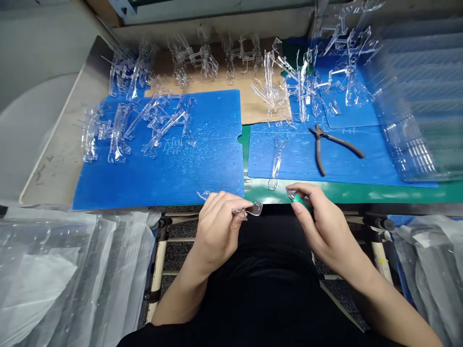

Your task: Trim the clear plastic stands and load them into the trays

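Note:
My left hand (219, 226) is closed around a clear plastic part (255, 208), whose ends stick out on both sides of the fingers near the table's front edge. To its right, my right hand (318, 217) grips a small green-handled tool (301, 200) with a short metallic tip that points up and left. The tool and the clear part are apart. A single clear piece (276, 164) lies on the blue sheet just beyond my hands. Pliers with dark handles (319, 137) rest half open on the right blue sheet (292, 144).
Clear plastic frames lie in clusters on the left blue sheet (213, 159) and on the brown cardboard (249, 103) at the back. A clear tray (427, 106) stands at the right. Bagged items (119, 260) flank the table's front.

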{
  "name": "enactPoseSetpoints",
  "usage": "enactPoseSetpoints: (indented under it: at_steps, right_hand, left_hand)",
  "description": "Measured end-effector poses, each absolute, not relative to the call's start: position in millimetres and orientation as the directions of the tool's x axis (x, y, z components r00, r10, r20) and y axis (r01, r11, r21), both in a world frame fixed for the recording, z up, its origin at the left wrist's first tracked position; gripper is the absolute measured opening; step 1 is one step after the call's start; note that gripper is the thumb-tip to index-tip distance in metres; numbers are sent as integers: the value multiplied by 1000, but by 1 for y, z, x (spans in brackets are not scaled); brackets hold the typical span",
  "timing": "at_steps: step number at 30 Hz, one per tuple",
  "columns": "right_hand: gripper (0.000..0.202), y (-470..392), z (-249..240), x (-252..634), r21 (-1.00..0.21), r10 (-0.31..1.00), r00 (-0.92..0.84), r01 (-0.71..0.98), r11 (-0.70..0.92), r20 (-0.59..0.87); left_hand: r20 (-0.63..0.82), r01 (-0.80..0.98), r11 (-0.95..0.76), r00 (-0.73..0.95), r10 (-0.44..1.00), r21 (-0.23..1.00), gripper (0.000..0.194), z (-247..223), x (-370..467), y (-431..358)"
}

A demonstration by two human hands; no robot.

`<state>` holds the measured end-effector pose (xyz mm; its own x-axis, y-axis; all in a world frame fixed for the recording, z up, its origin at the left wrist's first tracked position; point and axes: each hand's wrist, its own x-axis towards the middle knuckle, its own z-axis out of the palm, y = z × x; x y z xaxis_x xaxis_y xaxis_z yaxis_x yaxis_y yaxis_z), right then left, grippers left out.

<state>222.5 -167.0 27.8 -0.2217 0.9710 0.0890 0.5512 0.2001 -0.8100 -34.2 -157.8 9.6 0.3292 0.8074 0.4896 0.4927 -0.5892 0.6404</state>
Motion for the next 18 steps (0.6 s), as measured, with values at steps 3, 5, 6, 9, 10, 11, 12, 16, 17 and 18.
enactPoseSetpoints:
  at_steps: [3,5,6,9,10,11,12,16,17,18]
  right_hand:
    - [22,-170,30,219,-733,928,-325,585,348,182]
    - [26,-172,33,219,-703,897,-399,583,407,190]
    - [29,-172,36,219,-692,884,-428,580,430,190]
    - [31,-173,43,220,-654,857,-467,582,483,218]
    - [31,-173,45,219,-639,851,-472,585,499,232]
    - [30,-173,46,219,-624,844,-475,589,514,248]
    - [30,-172,46,218,-608,838,-477,592,530,266]
    - [30,-171,45,217,-577,823,-484,595,560,299]
    - [30,-172,44,217,-582,823,-484,592,558,297]
    - [31,-172,43,217,-589,824,-482,586,556,298]
  left_hand:
    - [457,486,-566,334,825,666,16,11,-34,-159]
    - [436,486,-548,333,836,681,17,12,-33,-159]
    - [429,483,-543,333,840,687,17,12,-33,-159]
    - [416,467,-537,342,842,703,17,13,-31,-158]
    - [415,461,-537,345,842,707,17,14,-30,-157]
    - [418,456,-540,346,840,708,17,14,-30,-157]
    - [421,450,-543,347,838,710,16,15,-29,-157]
    - [413,430,-534,346,842,728,16,15,-30,-158]
    - [410,421,-530,345,844,736,17,14,-30,-158]
    - [410,408,-527,342,846,746,17,14,-30,-158]
